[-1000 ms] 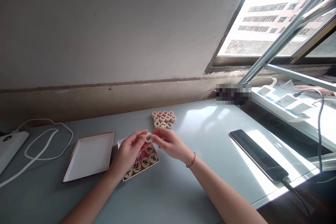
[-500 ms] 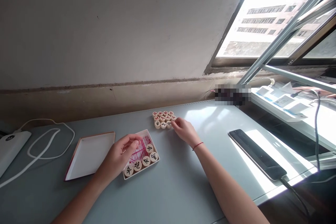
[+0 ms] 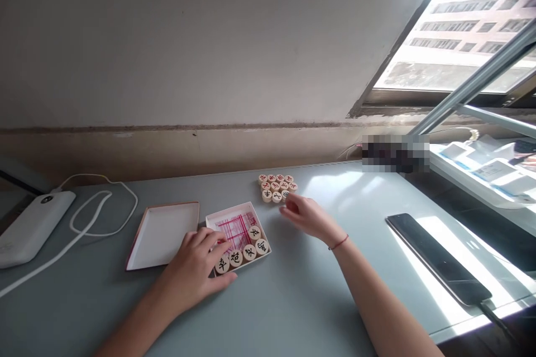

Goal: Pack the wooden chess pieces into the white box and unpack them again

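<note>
My left hand (image 3: 201, 262) reaches over the near left corner of a shallow white box (image 3: 267, 252), with thumb and fingers apart. Inside the box, several Chinese chess pieces (image 3: 249, 253) with black characters line the near edge and right corner, over a pink-lined sheet (image 3: 237, 230). The leftmost piece (image 3: 222, 264) lies between my left thumb and index finger; contact is unclear. My right hand (image 3: 307, 216) is curled at the near right end of a block of pieces (image 3: 275, 186) in rows, red characters behind and black in front. What its fingers hold, if anything, is hidden.
The box lid (image 3: 165, 234) lies inside-up left of the box. Farther left are a white power bank (image 3: 37, 228) and a looped white cable (image 3: 94, 223). A phone (image 3: 438, 259) with a cable plugged in lies at right, near the metal shelf frame (image 3: 473, 81).
My left hand has lowered toward the box's near left corner and its thumb and fingers have spread. My right hand stays beside the piece block, slightly nearer me. The view has shifted left.
</note>
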Demonstrator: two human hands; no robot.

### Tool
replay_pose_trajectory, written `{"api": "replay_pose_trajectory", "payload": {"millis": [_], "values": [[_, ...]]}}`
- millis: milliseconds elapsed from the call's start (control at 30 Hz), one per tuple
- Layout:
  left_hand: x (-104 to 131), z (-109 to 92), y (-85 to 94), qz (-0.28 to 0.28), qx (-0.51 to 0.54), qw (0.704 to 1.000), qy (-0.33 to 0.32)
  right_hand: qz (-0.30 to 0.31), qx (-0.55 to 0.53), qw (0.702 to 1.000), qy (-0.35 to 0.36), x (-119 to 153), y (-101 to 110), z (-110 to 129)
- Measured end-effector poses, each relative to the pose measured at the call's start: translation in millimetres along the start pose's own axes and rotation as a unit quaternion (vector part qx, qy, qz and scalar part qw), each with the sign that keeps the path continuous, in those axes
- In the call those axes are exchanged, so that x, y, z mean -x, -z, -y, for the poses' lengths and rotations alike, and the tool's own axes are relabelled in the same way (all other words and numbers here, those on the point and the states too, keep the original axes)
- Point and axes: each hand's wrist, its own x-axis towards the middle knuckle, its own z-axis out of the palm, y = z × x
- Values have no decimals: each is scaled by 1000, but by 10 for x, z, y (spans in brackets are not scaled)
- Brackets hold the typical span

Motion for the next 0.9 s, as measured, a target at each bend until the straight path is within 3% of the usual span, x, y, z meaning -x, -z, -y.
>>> {"api": "replay_pose_trajectory", "payload": {"millis": [100,200,433,633,900], "values": [[-4,-32,-8,3,-16,1000,5,64,-63,990,110,97,-89,189],[-3,-41,-15,-1,-20,1000,-1,105,-53,980,160,159,-222,333],[-156,-107,-111,-80,-17,997,12,118,-59,981,143,145,-289,386],[-469,-230,-107,-7,8,998,62,122,-81,981,130,109,-243,356],[-634,-391,-200,2,34,992,118,119,-81,982,125,95,-250,333]]}}
